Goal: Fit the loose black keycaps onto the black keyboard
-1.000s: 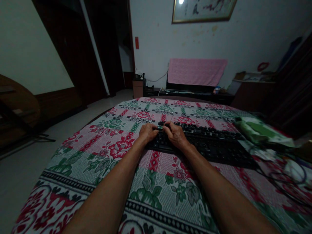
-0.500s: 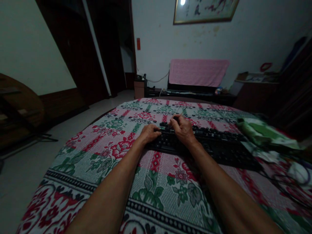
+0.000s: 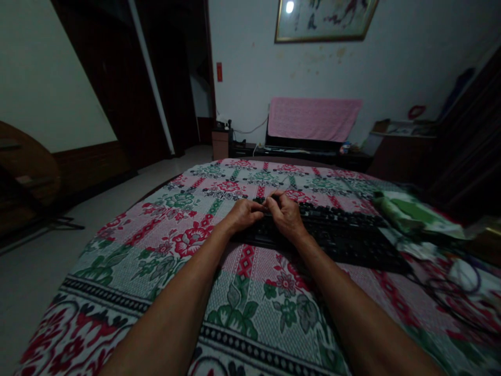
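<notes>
A black computer keyboard [image 3: 352, 246] lies on the flowered tablecloth, its long side across in front of me. Along its far side runs a row of small black pieces that look like loose keycaps [image 3: 336, 213]. My left hand [image 3: 243, 215] is at the keyboard's left end, fingers closed and pointing right. Close by, my right hand [image 3: 286, 215] hovers over the same end in a pinch, its fingertips meeting those of the left. Whatever sits between the fingers is too small and dark to make out. Both hands hide part of the keys.
The patterned tablecloth [image 3: 235, 308] covers a round-edged table. At the right lie a green and white packet [image 3: 418, 211], crumpled white paper [image 3: 420, 249] and a dark cable [image 3: 442, 297]. A pink cloth [image 3: 313, 119] hangs over a screen by the far wall.
My right hand has moved left and slightly down, bringing its fingertips up to my left hand. The left fingers have drawn closer together. The view has shifted slightly.
</notes>
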{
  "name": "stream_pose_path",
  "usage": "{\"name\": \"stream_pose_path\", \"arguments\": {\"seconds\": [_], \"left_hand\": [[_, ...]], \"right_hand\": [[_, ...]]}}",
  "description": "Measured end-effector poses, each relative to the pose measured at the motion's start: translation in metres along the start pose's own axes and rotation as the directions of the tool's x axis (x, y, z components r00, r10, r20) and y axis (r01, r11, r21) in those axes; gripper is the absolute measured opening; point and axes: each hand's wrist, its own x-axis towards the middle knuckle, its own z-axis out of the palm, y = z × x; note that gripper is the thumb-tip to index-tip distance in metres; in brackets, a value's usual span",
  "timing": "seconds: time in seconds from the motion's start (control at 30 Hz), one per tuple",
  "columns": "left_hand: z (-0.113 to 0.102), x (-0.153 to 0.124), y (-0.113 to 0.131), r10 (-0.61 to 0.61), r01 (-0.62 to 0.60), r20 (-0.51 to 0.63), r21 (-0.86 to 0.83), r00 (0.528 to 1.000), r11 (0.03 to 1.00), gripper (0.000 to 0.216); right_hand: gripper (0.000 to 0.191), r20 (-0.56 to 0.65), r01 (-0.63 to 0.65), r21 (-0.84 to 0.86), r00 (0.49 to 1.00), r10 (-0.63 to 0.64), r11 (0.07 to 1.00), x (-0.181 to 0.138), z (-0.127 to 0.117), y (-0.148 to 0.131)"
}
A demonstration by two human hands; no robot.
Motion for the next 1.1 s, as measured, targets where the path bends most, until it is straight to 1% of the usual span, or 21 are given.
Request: {"name": "stream_pose_path", "arguments": {"seconds": [0.1,0.13,0.17,0.23,0.3,0.37,0.43,0.5,0.57,0.6,0.67,0.77,0.83,0.97,1.1], "left_hand": [[-0.003,-0.001,0.001,0.081,-0.077,-0.012,0.203,0.997,0.976,0.029],[-0.003,-0.001,0.001,0.107,-0.102,-0.006,0.254,0.994,0.962,0.029],[-0.003,-0.001,0.002,0.128,-0.123,0.003,0.286,0.992,0.95,0.028],[-0.001,-0.002,0.003,0.157,-0.156,0.02,0.305,0.987,0.94,0.026],[0.0,-0.002,0.004,0.17,-0.168,0.018,0.3,0.985,0.939,0.027],[0.0,-0.002,0.004,0.172,-0.165,-0.001,0.28,0.985,0.946,0.025],[0.0,-0.001,0.002,0.172,-0.161,-0.032,0.219,0.985,0.962,0.024],[-0.002,-0.001,-0.002,0.157,-0.149,-0.057,0.119,0.986,0.982,0.025],[-0.004,0.0,-0.006,0.116,-0.113,-0.062,0.047,0.991,0.992,0.026],[-0.005,0.0,-0.008,0.092,-0.089,-0.066,0.045,0.994,0.995,0.026],[-0.008,0.0,-0.011,0.052,-0.042,-0.099,0.1,0.994,0.994,0.025],[-0.009,-0.002,-0.012,0.018,0.016,-0.175,0.193,0.984,0.981,0.026],[-0.008,-0.003,-0.012,-0.01,0.053,-0.192,0.216,0.981,0.975,0.028],[-0.005,-0.004,-0.012,-0.022,0.058,-0.129,0.285,0.991,0.957,0.027],[-0.005,-0.004,-0.013,-0.026,0.052,-0.082,0.337,0.996,0.94,0.028]], "right_hand": [[0.017,0.069,0.064,-0.055,0.996,-0.06,0.996,-0.001,0.001,0.002],[0.017,0.078,0.053,-0.039,0.996,-0.05,0.998,-0.001,0.001,0.003],[0.018,0.069,0.016,-0.006,0.997,-0.016,1.0,0.0,0.001,0.005],[0.022,0.007,-0.108,0.088,0.994,0.108,0.99,0.002,0.001,0.009],[0.025,-0.054,-0.206,0.165,0.975,0.217,0.965,0.003,0.001,0.014],[0.026,-0.074,-0.227,0.201,0.967,0.246,0.953,0.002,0.001,0.018],[0.024,-0.079,-0.186,0.209,0.975,0.206,0.96,0.0,0.002,0.018],[0.022,-0.078,-0.125,0.19,0.987,0.142,0.974,-0.003,0.002,0.014],[0.019,-0.079,-0.071,0.155,0.993,0.084,0.985,-0.005,0.003,0.008],[0.017,-0.089,-0.052,0.138,0.994,0.065,0.989,-0.005,0.002,0.006],[0.016,-0.145,-0.042,0.12,0.988,0.06,0.992,-0.004,0.001,0.002],[0.016,-0.27,-0.093,0.101,0.956,0.118,0.99,-0.002,-0.004,0.007],[0.016,-0.298,-0.149,0.054,0.941,0.158,0.987,-0.002,-0.007,0.016],[0.014,-0.219,-0.262,-0.07,0.945,0.241,0.963,-0.006,-0.01,0.032],[0.016,-0.158,-0.301,-0.153,0.948,0.277,0.941,-0.007,-0.011,0.035]]}}
